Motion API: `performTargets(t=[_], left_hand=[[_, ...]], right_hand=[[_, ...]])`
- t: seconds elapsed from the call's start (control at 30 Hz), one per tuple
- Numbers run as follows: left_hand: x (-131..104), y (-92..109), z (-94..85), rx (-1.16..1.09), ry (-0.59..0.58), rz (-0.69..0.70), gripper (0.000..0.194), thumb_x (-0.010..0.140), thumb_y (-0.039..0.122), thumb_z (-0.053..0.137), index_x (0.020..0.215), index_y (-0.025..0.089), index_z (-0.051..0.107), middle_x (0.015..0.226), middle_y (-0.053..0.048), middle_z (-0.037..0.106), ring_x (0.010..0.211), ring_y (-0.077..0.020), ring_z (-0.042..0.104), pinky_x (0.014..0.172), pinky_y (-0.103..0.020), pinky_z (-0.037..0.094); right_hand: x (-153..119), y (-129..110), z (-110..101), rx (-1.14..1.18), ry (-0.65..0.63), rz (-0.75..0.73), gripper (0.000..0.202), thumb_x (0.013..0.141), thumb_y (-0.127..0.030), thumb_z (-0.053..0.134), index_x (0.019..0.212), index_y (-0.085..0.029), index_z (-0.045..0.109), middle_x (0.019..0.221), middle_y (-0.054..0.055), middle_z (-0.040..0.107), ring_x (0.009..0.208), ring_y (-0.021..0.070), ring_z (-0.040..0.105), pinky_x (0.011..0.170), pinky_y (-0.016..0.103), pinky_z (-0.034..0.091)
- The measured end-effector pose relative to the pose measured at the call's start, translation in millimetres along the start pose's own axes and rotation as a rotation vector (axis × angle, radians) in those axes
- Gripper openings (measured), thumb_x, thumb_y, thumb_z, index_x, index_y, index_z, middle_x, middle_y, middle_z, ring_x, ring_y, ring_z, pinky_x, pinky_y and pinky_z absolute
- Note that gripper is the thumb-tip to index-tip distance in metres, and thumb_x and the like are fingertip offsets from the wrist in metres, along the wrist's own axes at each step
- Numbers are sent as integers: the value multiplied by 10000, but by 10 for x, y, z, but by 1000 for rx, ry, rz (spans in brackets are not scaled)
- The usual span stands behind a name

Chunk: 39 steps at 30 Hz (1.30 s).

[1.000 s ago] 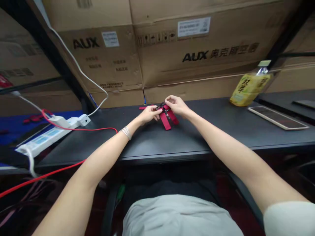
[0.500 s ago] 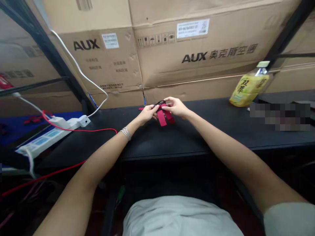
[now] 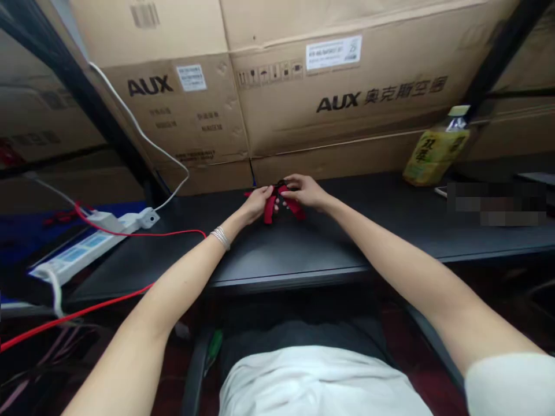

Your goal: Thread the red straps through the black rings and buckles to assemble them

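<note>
Head view: left hand [image 3: 259, 202] fingers clamped on red strap [image 3: 268, 213], right hand [image 3: 307, 192] fingers pinching its other side near a black part. Strap's at the worktop [image 3: 281, 254] rear, before cardboard boxes [image 3: 347, 130]; bottle [image 3: 436, 157] right, power strip [image 3: 82, 248] left.

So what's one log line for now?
left hand: pinching red strap | right hand: at other red strap | nearby: power strip left, yellow-labelled bottle right

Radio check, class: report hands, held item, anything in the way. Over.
Left hand, right hand: both gripping flat red fabric-like strips, black piece on top. Lower ends splayed. Yellow-labelled plastic bottle off right, not obstructing.
</note>
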State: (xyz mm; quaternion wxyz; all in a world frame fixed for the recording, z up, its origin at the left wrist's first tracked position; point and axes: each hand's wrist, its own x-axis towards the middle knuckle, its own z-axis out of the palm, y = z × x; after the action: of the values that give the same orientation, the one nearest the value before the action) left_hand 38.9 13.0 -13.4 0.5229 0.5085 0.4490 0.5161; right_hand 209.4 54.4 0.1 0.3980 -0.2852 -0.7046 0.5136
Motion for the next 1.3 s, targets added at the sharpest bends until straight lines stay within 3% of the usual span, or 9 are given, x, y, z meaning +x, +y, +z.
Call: performTargets(t=[0.13, 0.37, 0.6, 0.87, 1.07, 1.3], left_hand=[[-6, -12, -5, 19, -17, 4, 183, 1012, 264, 401, 929, 154, 522, 647, 1, 624, 440, -105, 572, 475, -222, 495], [-14, -9, -4, 35, -11, 7, 188, 919, 335, 606, 941, 160, 542, 711, -10, 670, 590, -133, 661, 585, -247, 539], [-6, -41, 21, 173, -60, -39, 212, 918, 296, 602, 827, 105, 619, 586, -13, 651, 464, -105, 586, 518, -212, 466], [23, -94, 14, 298, -48, 11, 238, 879, 317, 661, 766, 126, 573, 551, 23, 596, 477, -107, 576, 534, -229, 477], [31, -109, -30, 405, -97, 91, 147, 788, 160, 702, 900, 104, 626, 690, 3, 648, 579, -110, 593, 586, -237, 475], [37, -30, -93, 382, 46, 106, 100, 792, 78, 593, 868, 136, 563, 713, 6, 652, 585, -104, 616, 622, -231, 481]], right_hand=[[-18, -13, -2, 9, -20, 9, 330, 743, -100, 714, 1040, -133, 575, 943, 58, 702, 617, 95, 648, 587, 228, 578], [-16, -3, 6, 32, -2, -5, 337, 740, -119, 703, 1044, -167, 566, 916, 28, 678, 643, 91, 625, 577, 218, 562], [-4, -32, 26, 10, 49, -30, 242, 732, -97, 592, 961, -155, 543, 802, -14, 623, 591, 84, 568, 561, 216, 503], [80, 46, -8, -78, 139, -84, 251, 669, -115, 601, 916, -145, 563, 834, 6, 639, 763, 106, 585, 729, 227, 484], [80, 42, -21, -106, 194, -24, 292, 733, -125, 593, 1021, -158, 551, 835, 8, 638, 663, 94, 587, 617, 205, 480], [42, -25, -21, -105, 176, 66, 238, 805, -122, 620, 1028, -150, 541, 742, -15, 613, 480, 61, 543, 461, 167, 420]])
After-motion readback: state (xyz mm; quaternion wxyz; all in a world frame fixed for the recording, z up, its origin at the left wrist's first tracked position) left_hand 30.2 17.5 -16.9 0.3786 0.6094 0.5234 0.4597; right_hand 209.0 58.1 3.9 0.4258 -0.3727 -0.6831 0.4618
